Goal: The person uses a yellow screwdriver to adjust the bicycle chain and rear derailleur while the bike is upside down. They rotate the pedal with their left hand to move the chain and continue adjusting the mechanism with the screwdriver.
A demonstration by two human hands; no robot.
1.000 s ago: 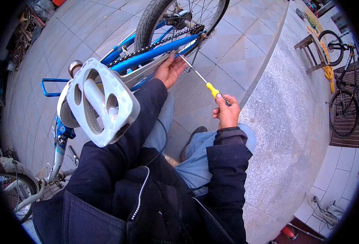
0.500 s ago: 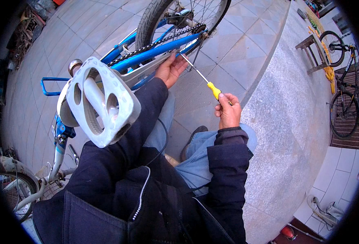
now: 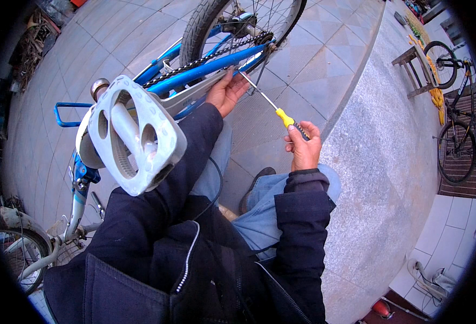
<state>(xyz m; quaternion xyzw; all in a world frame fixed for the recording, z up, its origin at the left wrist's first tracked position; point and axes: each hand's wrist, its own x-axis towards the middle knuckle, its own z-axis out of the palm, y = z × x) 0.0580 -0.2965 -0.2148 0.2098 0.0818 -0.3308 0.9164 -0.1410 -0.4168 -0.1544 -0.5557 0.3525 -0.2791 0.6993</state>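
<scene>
Right hand (image 3: 305, 148) clamped round the rear of a screwdriver (image 3: 284, 116) with a yellow-and-black handle and a thin bare-metal shaft; thumb and fingers together on it. Shaft slants up-left, away from right hand, tip just beside left hand (image 3: 227, 96). Tip is at the lower side of a glossy blue metal frame tube (image 3: 205, 70); touching or not, can't tell. Left hand palm partly up, fingers by the tube's underside and the edge of a long whitish chain guard (image 3: 195, 90); can't tell if they pinch anything.

Vs half a second ago: right-hand fingers have shifted on the handle, black rear part shows more now. Tip and left hand look the same, bike unchanged.

Edges: black-tyred spoked wheel (image 3: 194, 35) and dark chain (image 3: 197, 66) just beyond left hand. Big light-grey plastic pedal (image 3: 133, 137) sits over left forearm, boxing in that side. Right of the shaft, grey tiled floor (image 3: 303, 97) runs to the edge of a raised speckled stone ledge (image 3: 378, 162); room there for right hand. Jeans-clad knee (image 3: 328, 181) just beside right wrist.
</scene>
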